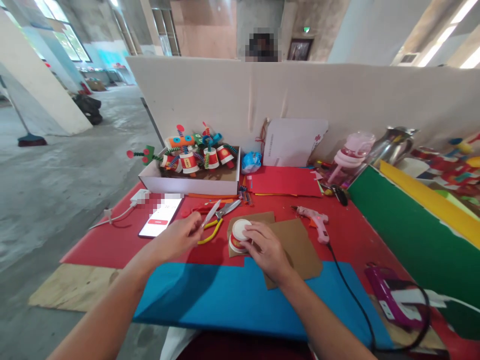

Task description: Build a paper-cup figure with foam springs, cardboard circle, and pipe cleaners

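Paper cup (238, 234), upturned on cardboard (298, 245), looks light and crushable. Right hand (264, 247) fingers wrap its sides. At nine o'clock, left hand (179, 239) touches a metal tool (212, 213), grip unclear.

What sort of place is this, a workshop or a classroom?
Most likely a craft workbench in a big bare hall. A box holds finished paper-cup figures, a glue gun and scissors lie on the red table, and the right hand grips a paper cup.

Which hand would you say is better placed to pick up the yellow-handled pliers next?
Left: the left hand lies right beside the yellow-handled pliers, while the right hand holds the paper cup.
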Motion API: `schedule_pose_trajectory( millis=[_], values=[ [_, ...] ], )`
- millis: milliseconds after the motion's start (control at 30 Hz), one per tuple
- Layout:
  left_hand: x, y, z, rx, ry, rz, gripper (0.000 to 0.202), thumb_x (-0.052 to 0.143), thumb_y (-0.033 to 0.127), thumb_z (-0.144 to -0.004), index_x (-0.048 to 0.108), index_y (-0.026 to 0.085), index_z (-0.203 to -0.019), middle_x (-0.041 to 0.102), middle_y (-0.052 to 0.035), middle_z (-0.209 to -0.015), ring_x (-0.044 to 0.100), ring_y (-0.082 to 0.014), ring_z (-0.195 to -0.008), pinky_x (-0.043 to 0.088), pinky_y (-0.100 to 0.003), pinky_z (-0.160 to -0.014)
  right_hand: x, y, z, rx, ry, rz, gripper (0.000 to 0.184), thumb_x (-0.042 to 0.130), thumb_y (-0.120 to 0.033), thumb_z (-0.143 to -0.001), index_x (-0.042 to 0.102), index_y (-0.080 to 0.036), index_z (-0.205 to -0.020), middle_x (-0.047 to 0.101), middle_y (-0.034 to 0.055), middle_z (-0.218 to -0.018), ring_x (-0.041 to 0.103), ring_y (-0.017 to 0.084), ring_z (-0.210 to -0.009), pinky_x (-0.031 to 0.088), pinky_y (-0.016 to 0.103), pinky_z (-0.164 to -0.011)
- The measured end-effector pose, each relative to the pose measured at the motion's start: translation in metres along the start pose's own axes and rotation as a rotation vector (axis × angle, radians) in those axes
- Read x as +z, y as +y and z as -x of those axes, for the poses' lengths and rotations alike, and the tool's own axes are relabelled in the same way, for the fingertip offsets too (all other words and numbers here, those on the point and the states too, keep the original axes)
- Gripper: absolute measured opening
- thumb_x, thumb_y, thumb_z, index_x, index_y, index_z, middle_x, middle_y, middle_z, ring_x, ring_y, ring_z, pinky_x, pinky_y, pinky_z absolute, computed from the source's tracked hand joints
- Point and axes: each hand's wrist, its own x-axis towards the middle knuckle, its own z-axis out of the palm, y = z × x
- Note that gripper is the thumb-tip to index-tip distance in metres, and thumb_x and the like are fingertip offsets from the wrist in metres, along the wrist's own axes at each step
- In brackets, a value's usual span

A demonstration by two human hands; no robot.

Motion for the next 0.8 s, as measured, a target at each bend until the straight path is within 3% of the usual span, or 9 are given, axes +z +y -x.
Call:
schedule_pose_trajectory(
  millis=[67, 200, 333, 500, 600, 700, 800],
  values=[
    [0.013, -0.007, 0.014, 0.014, -0.070, 0.122, 0.013, 0.040, 0.036, -0.087, 0.043, 0.024, -0.084, 0.064, 0.0003, -0.074, 0.059, -0.0161, -0.063, 0.040, -0.025, -0.056, -0.001, -0.001, -0.001, -0.008, -0.004, 0.013, 0.012, 0.062, -0.021, -0.087, 0.067, -0.024, -0.098, 0.070, 0.0092, -0.104, 0.065, 0.023, -0.104, 0.056, 0.039, -0.089],
    [0.028, -0.013, 0.023, 0.033, -0.031, 0.150, 0.007, 0.040, 0.030, -0.086, 0.040, 0.024, -0.083, 0.063, -0.0009, -0.079, 0.060, -0.0166, -0.069, 0.041, -0.026, -0.062, -0.002, -0.002, -0.002, -0.018, -0.013, 0.032, 0.012, 0.062, -0.021, -0.087, 0.067, -0.024, -0.097, 0.070, 0.0085, -0.101, 0.065, 0.023, -0.105, 0.055, 0.040, -0.091],
    [0.028, -0.007, 0.014, 0.002, -0.021, 0.054, 0.006, 0.042, 0.021, -0.085, 0.037, 0.024, -0.084, 0.063, -0.0010, -0.079, 0.063, -0.0175, -0.071, 0.038, -0.025, -0.060, -0.003, -0.002, -0.003, -0.003, -0.021, 0.024, 0.012, 0.062, -0.022, -0.087, 0.067, -0.024, -0.098, 0.071, 0.0080, -0.100, 0.065, 0.023, -0.105, 0.055, 0.040, -0.091],
    [0.028, -0.005, -0.003, 0.018, 0.062, -0.156, 0.006, 0.040, 0.020, -0.089, 0.039, 0.023, -0.084, 0.064, -0.0046, -0.081, 0.065, -0.0214, -0.077, 0.037, -0.028, -0.061, -0.004, -0.002, -0.003, 0.000, -0.017, 0.031, 0.011, 0.062, -0.021, -0.087, 0.067, -0.024, -0.097, 0.070, 0.0080, -0.101, 0.065, 0.023, -0.105, 0.056, 0.040, -0.091],
    [0.029, -0.007, -0.008, 0.015, 0.090, -0.177, 0.005, 0.040, 0.020, -0.089, 0.041, 0.022, -0.085, 0.065, -0.0066, -0.083, 0.065, -0.0221, -0.078, 0.039, -0.029, -0.063, -0.004, -0.002, -0.003, -0.014, -0.010, 0.047, 0.010, 0.063, -0.021, -0.086, 0.067, -0.024, -0.095, 0.070, 0.0076, -0.100, 0.066, 0.023, -0.103, 0.056, 0.039, -0.090],
    [0.029, -0.009, -0.004, 0.012, 0.139, -0.059, 0.004, 0.041, 0.023, -0.088, 0.045, 0.022, -0.086, 0.065, -0.0048, -0.082, 0.064, -0.0207, -0.077, 0.041, -0.029, -0.063, -0.004, -0.003, -0.004, -0.030, -0.006, 0.048, 0.010, 0.063, -0.020, -0.087, 0.067, -0.023, -0.095, 0.071, 0.0081, -0.098, 0.066, 0.023, -0.103, 0.057, 0.039, -0.090],
    [0.028, -0.005, 0.008, 0.013, 0.174, 0.287, 0.020, 0.044, 0.034, -0.088, 0.050, 0.022, -0.104, 0.066, -0.0013, -0.079, 0.063, -0.0174, -0.070, 0.043, -0.027, -0.061, -0.004, -0.003, -0.004, -0.029, -0.007, 0.047, 0.010, 0.062, -0.021, -0.087, 0.067, -0.023, -0.096, 0.070, 0.0086, -0.099, 0.065, 0.024, -0.104, 0.057, 0.040, -0.090]
  ],
)
